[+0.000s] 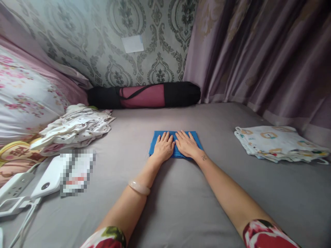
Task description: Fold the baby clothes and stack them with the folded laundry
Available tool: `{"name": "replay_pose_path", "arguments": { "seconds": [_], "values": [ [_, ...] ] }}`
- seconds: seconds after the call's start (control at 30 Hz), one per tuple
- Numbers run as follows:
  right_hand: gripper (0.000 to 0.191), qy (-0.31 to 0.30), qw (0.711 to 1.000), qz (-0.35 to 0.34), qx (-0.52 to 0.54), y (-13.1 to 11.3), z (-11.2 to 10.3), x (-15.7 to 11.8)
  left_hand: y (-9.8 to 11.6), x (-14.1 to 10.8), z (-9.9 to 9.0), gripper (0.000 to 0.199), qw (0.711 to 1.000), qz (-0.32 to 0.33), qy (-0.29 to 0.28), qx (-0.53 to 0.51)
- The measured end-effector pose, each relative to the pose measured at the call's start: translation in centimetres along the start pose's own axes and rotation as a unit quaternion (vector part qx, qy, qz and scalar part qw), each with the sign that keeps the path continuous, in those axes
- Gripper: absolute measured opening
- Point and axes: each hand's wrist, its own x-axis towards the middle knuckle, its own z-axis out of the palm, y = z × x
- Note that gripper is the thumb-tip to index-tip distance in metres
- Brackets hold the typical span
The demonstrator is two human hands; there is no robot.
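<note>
A blue cloth (174,133), folded into a flat rectangle, lies on the grey bed sheet (124,144) in the middle of the view. Both of my hands press on top of it, side by side. My left hand (164,146) rests flat over its left half, fingers pointing away from me. Over the right half my right hand (187,144) lies flat too, its fingers a little spread. The hands nearly meet at the centre of the cloth and cover much of its surface.
To the right sits a stack of folded white printed cloths (276,141). Crumpled light clothes (80,124) lie at the left, near a white power bank (50,175) and a power strip (17,186). A black and maroon roll bag (144,95) runs along the wall.
</note>
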Motion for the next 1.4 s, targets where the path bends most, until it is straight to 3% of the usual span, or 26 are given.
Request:
{"name": "replay_pose_path", "arguments": {
  "seconds": [0.17,0.33,0.47,0.77,0.93,1.13,1.27,1.4],
  "values": [
    [0.057,0.029,0.999,-0.026,-0.001,-1.1,-0.2,-0.2,0.1,0.1,-0.8,0.036,0.999,-0.011,0.038,-0.026],
    [0.058,-0.017,0.999,-0.048,0.018,-2.2,0.1,-0.5,0.0,0.1,-1.3,0.035,0.997,-0.047,0.051,-0.037],
    [0.058,-0.011,0.999,-0.045,0.018,-2.3,0.2,-0.8,0.2,-0.2,-0.8,0.039,0.997,-0.044,0.045,-0.038],
    [0.058,-0.012,1.0,-0.022,0.009,-2.2,-0.1,-1.3,0.5,-1.2,-0.2,0.044,1.0,-0.02,0.002,-0.003],
    [0.058,0.032,0.998,0.048,0.009,-1.2,-0.3,-1.0,0.4,-1.4,-0.3,0.053,0.996,-0.081,0.032,0.018],
    [0.058,0.032,0.997,0.07,0.0,-0.7,0.5,-1.1,0.4,-1.4,-0.1,0.061,0.993,-0.111,-0.015,0.035],
    [0.057,0.023,0.997,0.072,0.012,-0.6,0.3,-1.0,0.5,-1.4,-0.3,0.059,0.993,-0.109,-0.006,0.033],
    [0.057,0.049,0.993,0.108,0.025,0.2,-0.5,-0.8,0.0,-1.4,-0.8,0.059,0.988,-0.146,0.052,0.026]
  ]
}}
